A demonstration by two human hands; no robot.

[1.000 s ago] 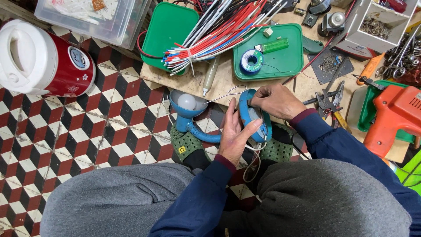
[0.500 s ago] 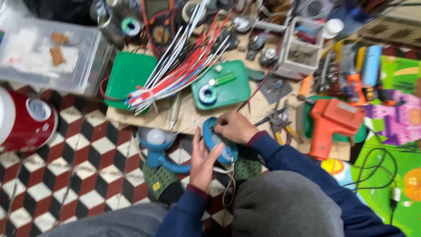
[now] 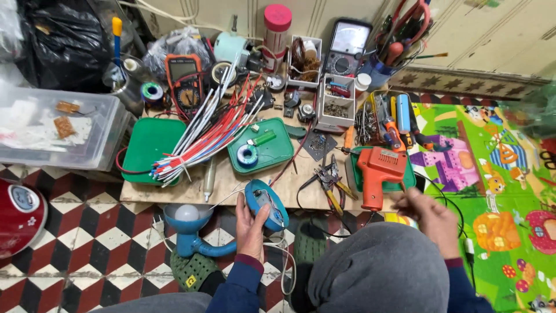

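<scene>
Hands split up now: left hand (image 3: 252,223) still grips the blue oval lamp base (image 3: 266,204), fingers wrapped along its left side, open underside with wiring turned up toward the camera. It sits at the near edge of the tabletop (image 3: 231,188), above the checkered floor (image 3: 87,243).

Right hand (image 3: 431,217) has come off the base — half a second ago both hands were on it. It now hangs over the person's right knee, just below the orange soldering gun (image 3: 379,174). Motion-blurred; it looks loosely curled, but whether it holds anything I cannot tell.

Head view, rest of the scene:
- Camera has tilted up and back, so far more of the tabletop shows than a second ago.
- Blue lamp head with white bulb (image 3: 186,215) lies just left of the base, its neck running down to the floor.
- Pliers (image 3: 330,182) lie between base and soldering gun.
- Green tray (image 3: 260,149) with a solder spool sits just behind the base; bundle of red and white wires (image 3: 202,136) crosses to its left.

My read: one-handed hold means work on the base is paused while the right goes toward the tool side.
</scene>
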